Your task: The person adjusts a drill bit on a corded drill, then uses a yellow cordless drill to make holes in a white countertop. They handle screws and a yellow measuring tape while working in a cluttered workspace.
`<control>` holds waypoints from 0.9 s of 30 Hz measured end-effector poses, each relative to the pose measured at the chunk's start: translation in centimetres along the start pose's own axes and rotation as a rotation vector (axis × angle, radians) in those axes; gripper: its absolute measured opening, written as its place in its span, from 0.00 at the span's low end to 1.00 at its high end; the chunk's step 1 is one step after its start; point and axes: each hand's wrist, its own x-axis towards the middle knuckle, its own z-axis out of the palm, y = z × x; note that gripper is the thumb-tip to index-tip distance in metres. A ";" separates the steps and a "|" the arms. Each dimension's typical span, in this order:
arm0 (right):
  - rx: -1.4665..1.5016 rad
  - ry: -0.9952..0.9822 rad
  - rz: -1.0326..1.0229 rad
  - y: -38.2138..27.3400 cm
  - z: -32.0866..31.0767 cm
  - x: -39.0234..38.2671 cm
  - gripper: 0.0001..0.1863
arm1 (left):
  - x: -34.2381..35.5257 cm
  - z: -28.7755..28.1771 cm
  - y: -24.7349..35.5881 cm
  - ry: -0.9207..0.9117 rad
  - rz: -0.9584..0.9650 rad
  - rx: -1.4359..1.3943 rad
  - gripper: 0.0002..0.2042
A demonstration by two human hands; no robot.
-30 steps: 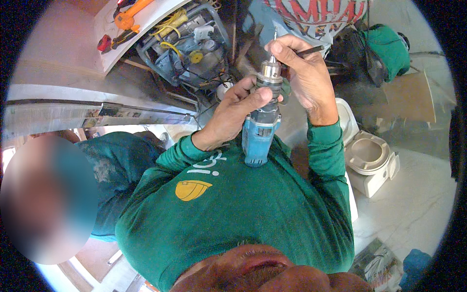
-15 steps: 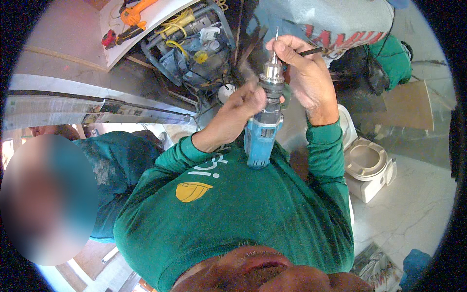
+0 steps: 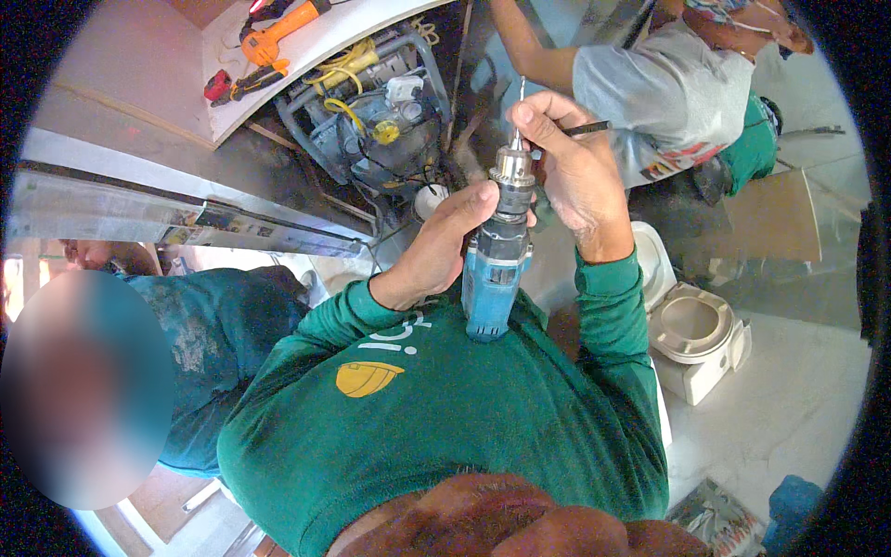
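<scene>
My left hand (image 3: 436,241) is closed round the chuck end of a blue-and-black drill (image 3: 492,292), its thumb on the collar. The drill points away from me, with its body over my green shirt. A thin metal bit (image 3: 522,87) stands out of the silver chuck (image 3: 512,167). My right hand (image 3: 580,181) is closed at the bit, thumb and forefinger pinched beside it, and also holds a thin dark bar (image 3: 590,127) sticking out to the right; what exactly that bar is, I cannot make out.
A co-worker in grey (image 3: 659,93) is at top right, another in green (image 3: 232,334) at left. Orange and black tools lie on a white shelf (image 3: 223,121) beside a blue framed machine (image 3: 357,139) with yellow hoses. A toilet (image 3: 691,330) stands at right, near a board (image 3: 770,213).
My hands and the drill sit a little lower in the picture. My left thumb has shifted toward the chuck. The grey-clad co-worker's arm has come into view at the top.
</scene>
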 end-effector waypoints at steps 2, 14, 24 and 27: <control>0.029 0.010 0.037 -0.3 0.1 0.0 0.09 | 0.0 -0.4 -0.2 -0.025 -0.035 0.043 0.29; 0.040 0.028 0.050 -0.5 1.1 0.2 0.08 | -0.4 0.5 -0.1 0.055 0.071 0.057 0.28; -0.006 -0.013 0.048 0.2 0.3 0.3 0.10 | -1.0 0.8 -0.5 0.104 0.016 0.110 0.26; 0.005 -0.001 0.058 0.1 1.0 0.3 0.12 | -0.8 0.5 0.3 0.064 0.010 0.074 0.26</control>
